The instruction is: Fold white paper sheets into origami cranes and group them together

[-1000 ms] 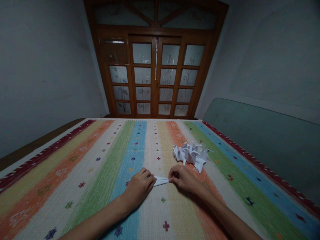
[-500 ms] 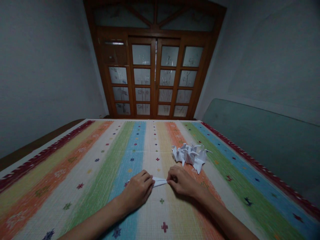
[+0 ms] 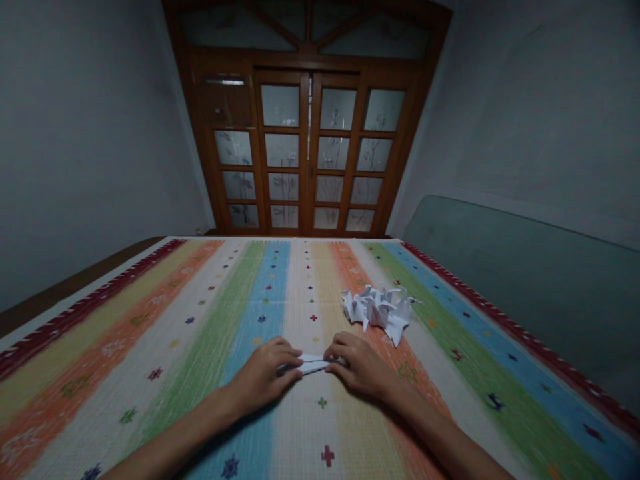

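Observation:
A narrow folded strip of white paper (image 3: 311, 364) lies on the striped cloth between my hands. My left hand (image 3: 263, 375) pinches its left end, and my right hand (image 3: 357, 367) holds its right end with the fingertips. Part of the strip is hidden under my fingers. Beyond my right hand, a small heap of white folded paper cranes (image 3: 379, 312) rests on the cloth, not touching either hand.
The rainbow-striped cloth (image 3: 150, 347) covers a wide table or bed, with a red border along both sides. A grey-green padded panel (image 3: 520, 293) stands to the right. A glazed wooden door (image 3: 305, 147) stands beyond the far edge.
Both hands have shifted slightly left, and my fingers have closed further around the paper strip. The heap of paper cranes has not moved apart from a small shift of the view.

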The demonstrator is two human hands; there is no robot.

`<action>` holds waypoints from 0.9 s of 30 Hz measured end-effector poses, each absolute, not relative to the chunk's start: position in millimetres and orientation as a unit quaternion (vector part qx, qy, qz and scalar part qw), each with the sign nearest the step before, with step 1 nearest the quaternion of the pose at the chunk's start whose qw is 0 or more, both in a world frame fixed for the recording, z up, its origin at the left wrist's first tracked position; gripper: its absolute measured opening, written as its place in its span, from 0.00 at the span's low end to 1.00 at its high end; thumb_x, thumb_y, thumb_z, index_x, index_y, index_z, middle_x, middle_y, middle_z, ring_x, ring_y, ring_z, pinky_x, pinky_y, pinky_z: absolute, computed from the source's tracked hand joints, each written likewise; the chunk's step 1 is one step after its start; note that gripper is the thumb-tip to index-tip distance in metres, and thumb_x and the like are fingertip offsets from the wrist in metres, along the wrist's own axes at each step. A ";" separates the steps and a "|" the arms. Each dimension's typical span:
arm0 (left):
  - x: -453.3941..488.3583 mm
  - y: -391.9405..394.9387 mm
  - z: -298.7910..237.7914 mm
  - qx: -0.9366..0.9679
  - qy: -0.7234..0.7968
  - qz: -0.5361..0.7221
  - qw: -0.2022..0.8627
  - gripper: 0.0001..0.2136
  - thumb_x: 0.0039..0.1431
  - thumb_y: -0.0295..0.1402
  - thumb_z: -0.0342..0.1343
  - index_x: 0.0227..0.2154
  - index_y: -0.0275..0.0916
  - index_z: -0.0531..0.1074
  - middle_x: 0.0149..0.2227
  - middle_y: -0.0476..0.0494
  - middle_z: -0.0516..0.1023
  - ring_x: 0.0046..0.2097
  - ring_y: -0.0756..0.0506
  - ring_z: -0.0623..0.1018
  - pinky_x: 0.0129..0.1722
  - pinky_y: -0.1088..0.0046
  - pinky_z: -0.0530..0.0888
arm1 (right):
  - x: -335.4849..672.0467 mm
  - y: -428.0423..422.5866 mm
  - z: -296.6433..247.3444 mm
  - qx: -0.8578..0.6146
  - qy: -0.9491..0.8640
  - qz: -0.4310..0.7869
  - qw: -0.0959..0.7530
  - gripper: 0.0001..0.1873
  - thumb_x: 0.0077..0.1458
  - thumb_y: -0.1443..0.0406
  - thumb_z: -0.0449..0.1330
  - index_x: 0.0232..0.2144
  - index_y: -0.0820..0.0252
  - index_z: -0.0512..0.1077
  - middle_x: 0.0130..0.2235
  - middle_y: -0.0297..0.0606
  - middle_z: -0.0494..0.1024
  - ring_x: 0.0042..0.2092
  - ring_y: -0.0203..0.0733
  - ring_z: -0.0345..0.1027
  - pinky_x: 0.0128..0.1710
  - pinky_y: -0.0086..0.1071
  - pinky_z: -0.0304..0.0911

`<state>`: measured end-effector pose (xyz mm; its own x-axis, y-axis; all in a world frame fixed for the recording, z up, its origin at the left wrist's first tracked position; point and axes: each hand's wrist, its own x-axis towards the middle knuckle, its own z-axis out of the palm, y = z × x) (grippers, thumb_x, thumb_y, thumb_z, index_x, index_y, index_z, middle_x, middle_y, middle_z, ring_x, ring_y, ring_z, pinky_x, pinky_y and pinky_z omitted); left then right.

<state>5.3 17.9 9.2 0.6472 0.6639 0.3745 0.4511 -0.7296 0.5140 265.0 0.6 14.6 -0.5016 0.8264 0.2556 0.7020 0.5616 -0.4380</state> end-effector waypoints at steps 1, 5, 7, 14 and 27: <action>4.9 17.6 10.3 0.891 0.310 0.271 0.189 0.07 0.61 0.28 0.62 0.42 0.41 0.81 0.44 0.42 0.84 0.45 0.42 0.78 0.45 0.64 0.75 | 265.3 0.8 14.2 -0.442 -0.857 0.143 0.224 0.03 0.57 0.68 0.66 0.36 0.59 0.79 0.37 0.40 0.78 0.39 0.43 0.71 0.39 0.33 0.62; 4.9 17.8 12.1 0.901 0.300 0.259 0.177 0.09 0.67 0.28 0.54 0.41 0.40 0.80 0.42 0.43 0.84 0.43 0.44 0.78 0.42 0.68 0.74 | 265.9 1.4 13.3 -0.437 -0.853 0.164 0.235 0.03 0.58 0.69 0.66 0.34 0.59 0.80 0.37 0.40 0.77 0.39 0.42 0.71 0.39 0.32 0.62; 5.7 18.3 11.1 0.900 0.306 0.263 0.163 0.09 0.68 0.28 0.53 0.40 0.39 0.80 0.38 0.43 0.84 0.40 0.44 0.78 0.41 0.69 0.73 | 265.6 1.8 12.5 -0.441 -0.845 0.180 0.244 0.03 0.57 0.70 0.66 0.33 0.60 0.81 0.36 0.39 0.77 0.39 0.42 0.71 0.40 0.32 0.62; 11.2 17.2 6.9 0.877 0.357 0.285 0.146 0.09 0.66 0.26 0.55 0.43 0.39 0.80 0.36 0.43 0.83 0.39 0.44 0.78 0.41 0.69 0.72 | 260.7 5.3 3.2 -0.470 -0.817 0.197 0.271 0.05 0.56 0.73 0.64 0.31 0.61 0.79 0.35 0.40 0.78 0.39 0.42 0.71 0.40 0.32 0.62; 11.2 7.5 4.3 0.898 0.368 0.235 0.051 0.10 0.66 0.28 0.53 0.45 0.39 0.78 0.41 0.39 0.75 0.44 0.40 0.73 0.43 0.63 0.71 | 252.8 -5.5 10.1 -0.462 -0.837 0.141 0.259 0.02 0.55 0.70 0.66 0.32 0.61 0.76 0.36 0.39 0.75 0.39 0.43 0.69 0.39 0.33 0.62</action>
<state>11.2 7.5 4.3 0.6186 0.6847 0.3855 0.6369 -0.7242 0.2643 252.8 -5.5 10.1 -0.4399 0.8455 0.3027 0.6993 0.5340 -0.4752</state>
